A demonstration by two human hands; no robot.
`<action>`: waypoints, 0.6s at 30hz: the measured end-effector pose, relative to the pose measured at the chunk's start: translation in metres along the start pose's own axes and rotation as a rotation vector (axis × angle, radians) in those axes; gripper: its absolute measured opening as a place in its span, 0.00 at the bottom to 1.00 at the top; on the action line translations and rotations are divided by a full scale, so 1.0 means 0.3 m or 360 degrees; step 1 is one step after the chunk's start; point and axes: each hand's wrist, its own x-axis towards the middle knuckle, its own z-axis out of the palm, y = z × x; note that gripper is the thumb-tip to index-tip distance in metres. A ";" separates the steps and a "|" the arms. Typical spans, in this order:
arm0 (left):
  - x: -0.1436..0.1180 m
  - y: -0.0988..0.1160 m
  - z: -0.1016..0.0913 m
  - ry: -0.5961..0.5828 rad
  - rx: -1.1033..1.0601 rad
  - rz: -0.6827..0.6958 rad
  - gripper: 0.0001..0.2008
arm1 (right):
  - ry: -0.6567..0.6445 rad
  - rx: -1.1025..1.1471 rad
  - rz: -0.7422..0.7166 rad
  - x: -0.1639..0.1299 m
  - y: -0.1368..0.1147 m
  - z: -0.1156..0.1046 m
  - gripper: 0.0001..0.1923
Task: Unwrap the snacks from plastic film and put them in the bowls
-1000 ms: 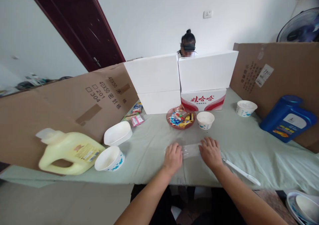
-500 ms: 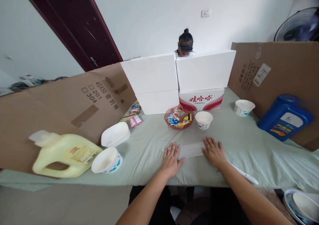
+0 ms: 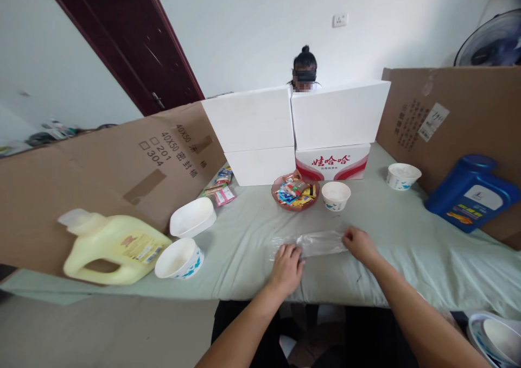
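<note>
Thin, crinkled clear plastic bag [image 3: 315,243] flat on pale green cloth [image 3: 407,248] near front edge. Left hand [image 3: 287,267] pressing one end, fingers curled; right hand [image 3: 360,243] pinching the other end.

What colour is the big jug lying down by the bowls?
Pale yellow jug, lying on its side, seen in the head view.

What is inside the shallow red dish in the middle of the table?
The shallow red dish holds a heap of small colourful packets, blue, yellow and red. The dish's bottom is covered by them, so anything under the heap cannot be seen.
</note>
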 end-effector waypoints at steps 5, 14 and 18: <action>0.014 0.027 0.013 0.0007 -0.0446 0.0139 0.13 | 0.0073 0.0417 0.0129 -0.038 0.048 -0.039 0.06; 0.138 -0.030 0.023 -0.0544 -0.2572 -0.0805 0.37 | -0.0114 0.1137 -0.0286 -0.108 -0.207 0.114 0.17; 0.146 -0.064 0.011 -0.0597 -0.2875 -0.0877 0.32 | -0.0556 0.1311 -0.0539 -0.065 -0.267 0.154 0.20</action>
